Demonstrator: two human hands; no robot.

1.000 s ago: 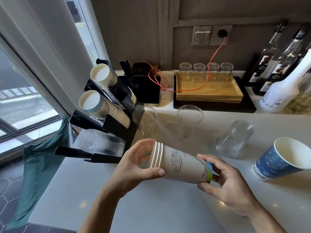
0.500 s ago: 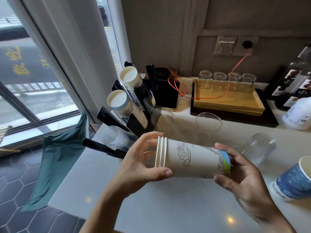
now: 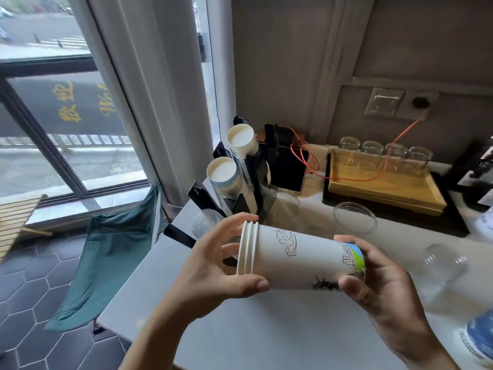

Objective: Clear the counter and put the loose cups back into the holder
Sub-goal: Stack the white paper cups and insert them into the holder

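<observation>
Daylight poured in through a big window [image 3: 53,108] on the left, dark-framed, with yellow lettering showing on a dark banner outside and a pale street railing below it. A pale curtain [image 3: 157,84] hung in long folds beside the glass, right down to the counter's corner. The wall [image 3: 293,62] behind was a muted brown-grey with raised panel mouldings, and a double wall socket plate [image 3: 400,104] sat on it at the right. Down below, the floor [image 3: 34,289] was laid in dark hexagonal tiles. A teal cloth [image 3: 112,263] drooped over something beside the white countertop [image 3: 240,329], and slatted wood [image 3: 16,217] lay by the window sill.
</observation>
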